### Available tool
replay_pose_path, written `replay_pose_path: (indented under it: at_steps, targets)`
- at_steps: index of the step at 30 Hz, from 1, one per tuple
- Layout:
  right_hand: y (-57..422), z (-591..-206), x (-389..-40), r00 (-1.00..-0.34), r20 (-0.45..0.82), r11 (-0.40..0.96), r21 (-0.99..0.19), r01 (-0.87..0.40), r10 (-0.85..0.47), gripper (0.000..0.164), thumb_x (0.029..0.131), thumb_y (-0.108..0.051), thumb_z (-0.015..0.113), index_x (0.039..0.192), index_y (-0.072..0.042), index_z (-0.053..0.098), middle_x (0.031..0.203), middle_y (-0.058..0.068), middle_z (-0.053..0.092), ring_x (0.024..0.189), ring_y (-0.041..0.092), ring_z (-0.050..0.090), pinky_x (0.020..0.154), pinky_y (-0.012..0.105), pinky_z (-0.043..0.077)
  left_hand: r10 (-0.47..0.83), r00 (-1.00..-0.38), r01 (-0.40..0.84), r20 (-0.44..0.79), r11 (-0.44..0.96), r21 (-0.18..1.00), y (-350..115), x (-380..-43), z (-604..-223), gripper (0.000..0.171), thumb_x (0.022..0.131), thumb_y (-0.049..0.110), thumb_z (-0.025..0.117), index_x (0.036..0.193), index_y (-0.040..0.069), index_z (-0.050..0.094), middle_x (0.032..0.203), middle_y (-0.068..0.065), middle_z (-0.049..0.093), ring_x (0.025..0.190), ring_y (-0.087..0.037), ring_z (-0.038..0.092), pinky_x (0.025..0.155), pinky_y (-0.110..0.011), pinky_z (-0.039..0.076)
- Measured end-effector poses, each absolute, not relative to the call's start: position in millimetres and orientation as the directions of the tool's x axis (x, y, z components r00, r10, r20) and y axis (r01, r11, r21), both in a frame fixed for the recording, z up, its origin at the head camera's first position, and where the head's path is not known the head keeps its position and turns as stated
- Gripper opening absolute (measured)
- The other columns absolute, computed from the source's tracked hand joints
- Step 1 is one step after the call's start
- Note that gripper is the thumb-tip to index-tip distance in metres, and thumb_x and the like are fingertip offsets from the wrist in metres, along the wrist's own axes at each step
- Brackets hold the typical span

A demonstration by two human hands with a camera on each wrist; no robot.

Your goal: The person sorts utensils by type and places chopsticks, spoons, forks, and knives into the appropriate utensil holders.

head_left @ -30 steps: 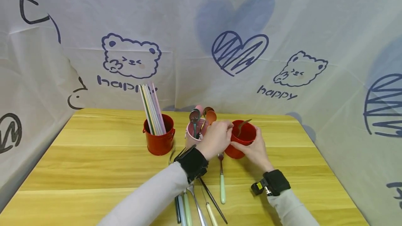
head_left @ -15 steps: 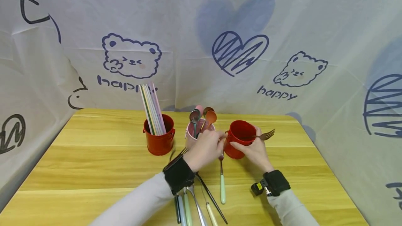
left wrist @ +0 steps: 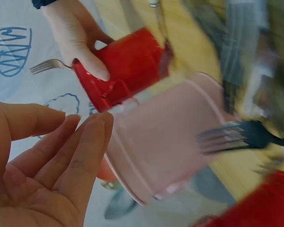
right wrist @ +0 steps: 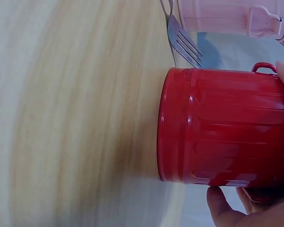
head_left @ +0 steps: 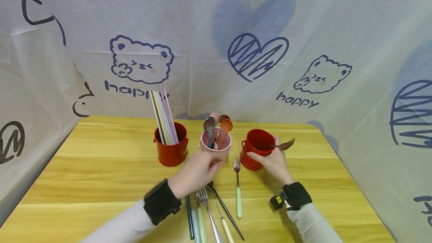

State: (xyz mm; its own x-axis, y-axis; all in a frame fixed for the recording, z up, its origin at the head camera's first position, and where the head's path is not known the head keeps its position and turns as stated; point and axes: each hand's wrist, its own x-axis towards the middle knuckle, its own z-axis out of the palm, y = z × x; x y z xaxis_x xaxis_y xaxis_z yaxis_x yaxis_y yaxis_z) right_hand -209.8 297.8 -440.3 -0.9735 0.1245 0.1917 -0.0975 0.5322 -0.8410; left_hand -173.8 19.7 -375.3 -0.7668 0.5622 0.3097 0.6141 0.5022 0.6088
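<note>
My right hand [head_left: 277, 163] holds a small red metal bucket [head_left: 249, 156] by its side, thumb near the rim. In it lies a brown fork [head_left: 287, 144], leaning over the right rim with its tines outside. My left hand [head_left: 199, 170] is in front of a pink bucket [head_left: 205, 146] that holds several spoons [head_left: 227, 125]. The left wrist view shows its fingers loosely bent with nothing between them. Between the buckets and the front edge lies a fork with a light green handle [head_left: 239, 201]. Several more forks [head_left: 203, 196] lie together below the left hand.
Another red bucket [head_left: 171, 156] with a bundle of long straws [head_left: 164, 119] stands at the left. A printed cloth [head_left: 202, 48] hangs behind the wooden table [head_left: 101, 183]. A dark fork [left wrist: 251, 135] shows beside the pink bucket in the left wrist view.
The brown fork went from upright in the right red bucket to leaning over its right rim. My left hand let go and moved left and down toward the forks. The right hand stayed put.
</note>
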Motion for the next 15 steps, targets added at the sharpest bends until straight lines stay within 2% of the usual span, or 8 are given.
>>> replay_pose_path:
  at_steps: [5,9,15]
  targets:
    - [299,-440,-210,-0.976,0.177,0.535,-0.841,-0.085,0.123,0.094,0.067,-0.043,0.082,0.137,-0.011,0.028,0.129,0.011,0.051,0.114,0.027,0.05,0.094,0.046,0.045,0.547,-0.795,0.576,0.262,0.546,0.608,-8,-172,-387,0.015,0.086,0.005,0.063,0.099,0.005,0.07,0.081,-0.001,0.067,0.063,-0.007,0.056,0.058,-0.021,0.05]
    - [300,-440,-211,-0.977,0.17,0.54,-0.838,-0.076,0.127,0.095,0.067,-0.044,0.082,0.138,-0.012,0.028,0.129,0.011,0.051,0.115,0.028,0.049,0.095,0.046,0.045,0.515,-0.827,0.534,0.225,0.595,0.6,-27,-172,-396,0.013,0.084,0.007,0.066,0.096,0.007,0.07,0.082,0.0,0.066,0.062,-0.006,0.055,0.058,-0.021,0.05]
    - [299,-439,-210,-0.977,0.165,0.545,-0.836,-0.067,0.133,0.095,0.067,-0.044,0.082,0.138,-0.011,0.028,0.129,0.011,0.051,0.115,0.028,0.049,0.095,0.046,0.045,0.481,-0.86,0.484,0.172,0.658,0.578,-47,-170,-407,0.016,0.08,0.005,0.069,0.096,0.004,0.068,0.088,-0.006,0.068,0.071,-0.011,0.06,0.064,-0.029,0.053]
